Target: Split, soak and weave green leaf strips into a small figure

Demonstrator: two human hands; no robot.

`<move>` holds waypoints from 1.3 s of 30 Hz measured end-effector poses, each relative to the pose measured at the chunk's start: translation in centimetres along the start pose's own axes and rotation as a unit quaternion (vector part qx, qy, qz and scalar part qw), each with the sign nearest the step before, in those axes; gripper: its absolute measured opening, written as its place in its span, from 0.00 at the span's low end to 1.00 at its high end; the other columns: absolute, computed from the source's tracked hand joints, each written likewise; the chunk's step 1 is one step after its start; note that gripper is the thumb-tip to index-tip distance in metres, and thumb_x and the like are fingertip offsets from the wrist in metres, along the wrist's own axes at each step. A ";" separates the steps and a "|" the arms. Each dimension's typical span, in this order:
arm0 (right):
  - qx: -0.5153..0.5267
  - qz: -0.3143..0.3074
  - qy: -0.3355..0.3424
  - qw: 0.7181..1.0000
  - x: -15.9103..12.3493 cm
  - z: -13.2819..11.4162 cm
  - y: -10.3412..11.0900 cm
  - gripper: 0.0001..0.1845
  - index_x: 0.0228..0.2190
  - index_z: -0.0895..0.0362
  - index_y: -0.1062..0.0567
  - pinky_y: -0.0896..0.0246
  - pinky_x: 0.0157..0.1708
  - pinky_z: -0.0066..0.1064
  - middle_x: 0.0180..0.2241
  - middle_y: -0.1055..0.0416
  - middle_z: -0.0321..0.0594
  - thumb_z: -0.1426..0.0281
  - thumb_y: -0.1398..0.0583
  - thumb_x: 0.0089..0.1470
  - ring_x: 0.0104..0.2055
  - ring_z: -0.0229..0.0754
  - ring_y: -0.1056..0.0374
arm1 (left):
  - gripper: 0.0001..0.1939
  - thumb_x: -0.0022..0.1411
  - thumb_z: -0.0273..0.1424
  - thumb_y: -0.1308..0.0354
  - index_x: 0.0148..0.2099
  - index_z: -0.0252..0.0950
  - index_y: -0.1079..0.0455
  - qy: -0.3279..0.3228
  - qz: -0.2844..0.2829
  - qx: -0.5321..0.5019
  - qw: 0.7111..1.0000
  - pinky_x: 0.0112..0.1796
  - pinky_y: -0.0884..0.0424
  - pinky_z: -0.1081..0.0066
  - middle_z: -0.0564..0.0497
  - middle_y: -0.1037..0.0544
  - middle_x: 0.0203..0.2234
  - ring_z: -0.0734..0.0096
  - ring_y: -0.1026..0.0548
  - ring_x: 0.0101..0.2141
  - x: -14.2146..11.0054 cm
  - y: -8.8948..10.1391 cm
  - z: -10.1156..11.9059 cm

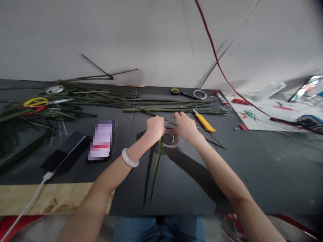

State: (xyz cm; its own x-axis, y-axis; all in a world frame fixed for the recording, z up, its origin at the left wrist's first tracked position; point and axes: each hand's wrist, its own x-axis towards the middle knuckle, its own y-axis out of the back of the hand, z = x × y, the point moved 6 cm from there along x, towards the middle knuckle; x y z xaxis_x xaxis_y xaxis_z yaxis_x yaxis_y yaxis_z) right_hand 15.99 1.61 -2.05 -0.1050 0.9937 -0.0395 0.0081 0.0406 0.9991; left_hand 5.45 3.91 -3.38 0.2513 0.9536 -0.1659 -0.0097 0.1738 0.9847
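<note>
Head cam, going left to right: we've got scissors [46, 103] with yellow and red handles lying among a heap of long green leaves [98, 94], then a phone [102, 139] face up. Next is our left hand [155, 126], fingers curled in tight and, as far as we can judge, pinching a leaf strip [156, 164]. That strip sits right below those fingers, by the left rim of a see-through tub [179, 143], and its long axis runs back toward us, leaning a bit left, tip near the front edge. So the left hand is the nearer one. The tub is between both hands. Our right hand [186, 127] is bent over its right side; the fingertips are hard to make out, so we can't tell if they're gripping anything. Just past it there's a yellow cutter [205, 122], then a white board [267, 117]. It's all on a dark grey tabletop [257, 161], kinda scuffed on the right, against a pale wall [101, 27].
</note>
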 end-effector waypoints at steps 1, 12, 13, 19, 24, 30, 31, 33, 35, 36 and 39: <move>-0.003 -0.007 0.004 1.000 0.2 -0.2 -0.3 0.24 0.46 0.60 0.34 0.37 0.37 0.34 0.45 0.31 0.51 0.62 0.36 0.50 0.47 0.53 0.31 | 0.15 0.56 0.35 0.40 0.42 0.30 0.24 0.000 0.001 0.001 1.000 0.39 0.28 0.67 0.35 0.21 0.38 0.55 0.22 0.40 0.0 0.0 0.0; -0.016 -0.030 -0.022 0.999 0.8 0.0 -1.1 0.10 0.40 0.59 0.28 0.37 0.37 0.33 0.41 0.26 0.48 0.69 0.43 0.56 0.44 0.50 0.28 | 0.17 0.51 0.32 0.39 0.44 0.31 0.25 -0.010 -0.051 -0.007 0.999 0.39 0.26 0.64 0.37 0.21 0.35 0.51 0.22 0.41 0.2 0.2 -0.3; -0.013 -0.028 -0.020 0.999 0.7 0.0 -1.0 0.10 0.40 0.59 0.28 0.37 0.37 0.33 0.42 0.26 0.47 0.72 0.44 0.56 0.44 0.50 0.28 | 0.17 0.50 0.31 0.38 0.43 0.31 0.25 -0.013 -0.057 -0.007 0.998 0.39 0.26 0.64 0.37 0.21 0.35 0.51 0.22 0.41 0.1 0.3 -0.4; -0.015 -0.032 -0.010 0.999 0.1 -0.5 -0.6 0.15 0.43 0.59 0.29 0.36 0.36 0.33 0.44 0.30 0.48 0.79 0.46 0.53 0.43 0.49 0.29 | 0.14 0.53 0.27 0.41 0.44 0.31 0.25 -0.007 -0.032 0.002 0.999 0.41 0.26 0.64 0.37 0.21 0.38 0.53 0.23 0.42 0.1 0.4 -0.4; -0.019 -0.017 0.001 1.000 -0.1 -1.2 -0.6 0.15 0.44 0.60 0.31 0.35 0.36 0.32 0.45 0.33 0.49 0.76 0.43 0.53 0.48 0.50 0.33 | 0.13 0.56 0.31 0.41 0.42 0.30 0.25 0.003 -0.003 0.008 1.000 0.39 0.26 0.65 0.35 0.21 0.39 0.53 0.22 0.41 0.1 0.2 0.0; -0.025 0.014 -0.005 1.000 0.2 -1.6 -0.9 0.13 0.42 0.60 0.30 0.34 0.36 0.33 0.46 0.35 0.51 0.66 0.42 0.57 0.51 0.51 0.37 | 0.15 0.57 0.34 0.41 0.43 0.29 0.25 0.008 0.005 0.008 1.000 0.39 0.27 0.66 0.35 0.22 0.40 0.53 0.23 0.42 -0.1 0.3 0.2; -0.025 0.012 -0.005 1.000 0.3 -1.6 -1.1 0.12 0.41 0.60 0.29 0.34 0.36 0.33 0.46 0.35 0.51 0.67 0.43 0.58 0.51 0.50 0.37 | 0.15 0.57 0.34 0.41 0.43 0.29 0.25 0.006 0.003 0.008 1.000 0.39 0.27 0.66 0.35 0.22 0.40 0.54 0.23 0.42 -0.1 0.3 0.2; -0.023 0.009 -0.005 1.000 0.6 -1.5 -1.3 0.10 0.41 0.60 0.29 0.34 0.36 0.32 0.46 0.34 0.50 0.68 0.43 0.58 0.50 0.50 0.37 | 0.16 0.56 0.34 0.41 0.44 0.30 0.25 0.003 -0.006 0.006 1.000 0.40 0.27 0.66 0.35 0.22 0.40 0.54 0.23 0.42 -0.1 0.4 0.0; -0.022 0.006 -0.005 1.000 0.7 -1.3 -1.4 0.09 0.41 0.59 0.28 0.34 0.36 0.32 0.45 0.34 0.49 0.71 0.43 0.57 0.49 0.49 0.36 | 0.16 0.54 0.32 0.41 0.44 0.31 0.25 -0.002 -0.020 0.005 1.000 0.41 0.27 0.66 0.36 0.21 0.39 0.54 0.23 0.42 -0.2 0.6 -0.2; -0.023 0.003 -0.005 1.000 0.7 -1.2 -1.4 0.10 0.41 0.59 0.28 0.34 0.36 0.32 0.45 0.34 0.48 0.73 0.43 0.57 0.49 0.49 0.35 | 0.16 0.53 0.30 0.40 0.44 0.31 0.25 -0.006 -0.028 0.005 1.000 0.41 0.27 0.66 0.37 0.21 0.38 0.53 0.23 0.42 -0.2 0.6 -0.4; -0.027 -0.005 -0.003 1.000 0.6 -1.0 -1.3 0.12 0.42 0.59 0.29 0.34 0.37 0.32 0.46 0.34 0.48 0.78 0.44 0.55 0.49 0.48 0.35 | 0.16 0.50 0.27 0.40 0.44 0.32 0.25 -0.014 -0.043 0.004 0.999 0.41 0.27 0.66 0.38 0.21 0.37 0.53 0.23 0.42 -0.1 0.7 -0.7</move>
State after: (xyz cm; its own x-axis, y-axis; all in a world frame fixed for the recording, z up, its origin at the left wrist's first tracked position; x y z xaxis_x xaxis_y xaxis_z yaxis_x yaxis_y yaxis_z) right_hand 14.91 2.03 -3.37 -0.0991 0.9938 -0.0503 -0.0468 0.0458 0.9979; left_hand 4.78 4.14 -2.75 0.2774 0.9280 -0.2488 0.0202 0.2533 0.9672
